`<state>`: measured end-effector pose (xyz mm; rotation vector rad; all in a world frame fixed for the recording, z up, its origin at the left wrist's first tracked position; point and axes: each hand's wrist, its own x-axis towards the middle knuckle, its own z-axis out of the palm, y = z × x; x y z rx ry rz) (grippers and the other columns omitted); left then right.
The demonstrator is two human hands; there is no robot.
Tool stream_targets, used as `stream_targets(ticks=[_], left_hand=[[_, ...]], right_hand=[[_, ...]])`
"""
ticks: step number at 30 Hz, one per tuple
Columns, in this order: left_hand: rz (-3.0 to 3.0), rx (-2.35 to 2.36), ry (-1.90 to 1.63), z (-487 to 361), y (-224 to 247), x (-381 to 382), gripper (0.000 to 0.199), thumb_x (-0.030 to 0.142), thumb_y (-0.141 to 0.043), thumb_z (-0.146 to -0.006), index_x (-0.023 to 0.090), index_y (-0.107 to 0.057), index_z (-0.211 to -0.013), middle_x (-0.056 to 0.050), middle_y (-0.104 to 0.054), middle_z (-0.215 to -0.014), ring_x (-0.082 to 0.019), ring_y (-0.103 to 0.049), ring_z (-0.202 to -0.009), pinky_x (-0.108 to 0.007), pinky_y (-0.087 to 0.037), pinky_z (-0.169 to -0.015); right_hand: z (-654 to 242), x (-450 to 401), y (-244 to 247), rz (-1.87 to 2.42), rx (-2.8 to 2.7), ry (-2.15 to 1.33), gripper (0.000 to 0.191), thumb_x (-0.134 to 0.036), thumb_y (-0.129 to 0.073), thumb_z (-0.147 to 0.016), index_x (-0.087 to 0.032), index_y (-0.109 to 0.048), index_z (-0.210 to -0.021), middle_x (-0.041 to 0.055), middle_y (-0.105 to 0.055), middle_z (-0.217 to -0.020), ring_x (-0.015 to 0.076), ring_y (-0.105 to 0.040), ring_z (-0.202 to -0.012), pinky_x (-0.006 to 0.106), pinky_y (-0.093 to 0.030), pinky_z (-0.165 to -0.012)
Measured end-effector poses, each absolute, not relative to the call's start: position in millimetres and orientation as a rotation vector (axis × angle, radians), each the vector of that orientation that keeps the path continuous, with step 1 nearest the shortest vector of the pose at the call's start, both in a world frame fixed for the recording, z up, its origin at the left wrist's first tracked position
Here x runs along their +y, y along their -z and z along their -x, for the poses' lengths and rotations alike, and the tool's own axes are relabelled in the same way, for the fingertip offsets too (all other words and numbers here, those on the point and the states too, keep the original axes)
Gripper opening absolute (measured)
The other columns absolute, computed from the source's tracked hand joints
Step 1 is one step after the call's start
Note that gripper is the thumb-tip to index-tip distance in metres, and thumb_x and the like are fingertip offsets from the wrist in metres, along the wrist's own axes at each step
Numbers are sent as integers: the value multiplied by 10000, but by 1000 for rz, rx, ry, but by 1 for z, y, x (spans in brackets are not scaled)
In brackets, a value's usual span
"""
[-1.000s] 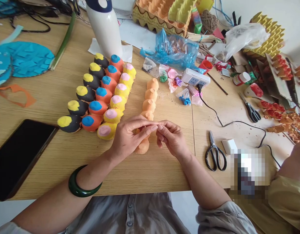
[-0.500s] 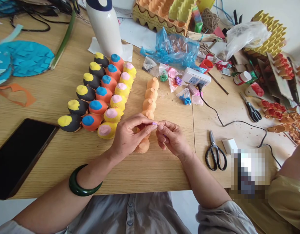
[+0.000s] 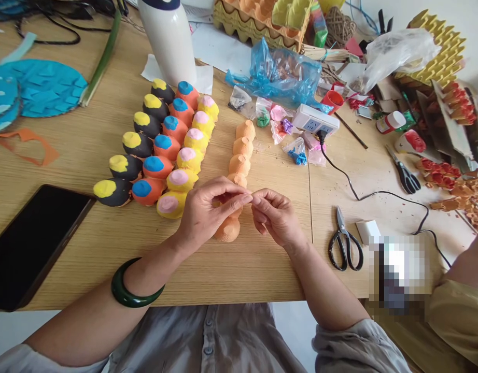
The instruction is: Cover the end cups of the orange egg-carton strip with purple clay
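My left hand [image 3: 210, 210] and my right hand [image 3: 276, 215] meet fingertip to fingertip, both pinched closed. Whatever lies between the fingertips is hidden now. Under and behind them runs a row of plain orange egg-carton bumps [image 3: 239, 165], its near end showing below my left hand. To the left stand three rows of coated bumps: black ones with yellow tops [image 3: 137, 144], orange ones with blue tops [image 3: 164, 149] and yellow ones with pink tops [image 3: 190, 159]. Small bags of coloured clay [image 3: 297, 151] lie beyond my right hand.
A black phone [image 3: 39, 243] lies at the left, a white bottle [image 3: 169, 44] behind the rows. Scissors [image 3: 343, 241], a power strip [image 3: 315, 122] with its cable, and a blue plastic bag [image 3: 280, 72] are to the right and back. A person's arm [image 3: 466, 274] is at the right edge.
The small purple piece that showed between my fingertips is now covered by them. My hands stay together in nearly the same place. The view has shifted slightly.
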<state>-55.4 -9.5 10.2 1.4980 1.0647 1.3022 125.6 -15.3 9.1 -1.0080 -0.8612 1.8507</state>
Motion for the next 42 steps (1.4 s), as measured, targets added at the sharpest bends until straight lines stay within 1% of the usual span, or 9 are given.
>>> stream_targets(ticks=[3, 9, 14, 19, 24, 26, 31, 37, 42], left_hand=[[-1508, 1054, -1291, 55, -9, -9, 218, 403, -869, -900, 222, -855, -1021, -19, -773, -859, -144, -689, -771, -260, -548, -667], [-1531, 1089, -1247, 54, -9, -9, 214, 384, -838, -924, 195, -819, -826, -18, -790, -793, -139, -696, -721, -259, -550, -676], [-1405, 1100, -1221, 58, -20, -10, 348, 476, -772, -969, 196, -826, -1170, -59, -830, -1013, -181, -758, -904, -279, -588, -758], [-1663, 1352, -1138, 83, -30, -27, 308, 424, -768, -978, 209, -789, -1197, -65, -813, -1155, -181, -751, -921, -297, -622, -807], [-2084, 1553, -951, 87, -13, -68, 763, 372, -901, -859, 252, -557, -1530, -109, -744, -1350, -243, -772, -952, -374, -665, -809], [-2196, 1597, -832, 79, -1, -79, 931, 322, -931, -823, 260, -447, -1617, -130, -733, -1373, -318, -771, -1118, -416, -674, -875], [-2181, 1621, -895, 65, 14, -73, 956, 232, -799, -930, 299, -273, -1725, -92, -771, -1222, -303, -774, -1081, -403, -655, -906], [-1809, 1499, -1105, 60, 15, -48, 905, 275, -823, -886, 296, -395, -1683, -103, -708, -1201, -290, -724, -1078, -440, -634, -976], [-1017, 1241, -1083, 52, 9, -44, 925, 291, -909, -767, 259, -485, -1589, -155, -591, -1524, -204, -759, -1015, -363, -678, -885]], right_hand=[[-126, -14, -9, 996, -868, -1831, 418, -553, -911, -816, -198, -693, -787, -126, -415, -502, 39, -292, -416, 155, -353, -344], [-126, -13, -9, 1004, -896, -1872, 451, -587, -916, -794, -197, -690, -784, -119, -424, -516, 41, -289, -421, 165, -350, -342], [-130, -8, -3, 1030, -913, -1792, 437, -583, -927, -774, -198, -726, -818, -118, -410, -511, 53, -298, -438, 175, -373, -363], [-131, -5, 3, 1107, -925, -1656, 445, -594, -929, -758, -199, -732, -812, -112, -408, -515, 70, -326, -468, 196, -425, -396], [-128, -8, 4, 1149, -1018, -1579, 457, -607, -921, -767, -195, -728, -814, -96, -469, -523, 72, -366, -472, 215, -484, -426], [-128, -8, 5, 1166, -1013, -1563, 467, -619, -915, -766, -193, -728, -809, -90, -479, -526, 75, -377, -471, 217, -485, -418], [-133, -4, 7, 1189, -963, -1521, 463, -616, -907, -773, -192, -730, -822, -96, -463, -524, 72, -363, -465, 209, -475, -410], [-134, -7, 4, 1129, -921, -1534, 388, -540, -917, -798, -203, -731, -849, -97, -479, -551, 72, -376, -475, 210, -501, -432], [-131, -15, 1, 1039, -992, -1625, 305, -472, -895, -854, -205, -751, -888, -79, -548, -592, 74, -461, -494, 216, -526, -476]])
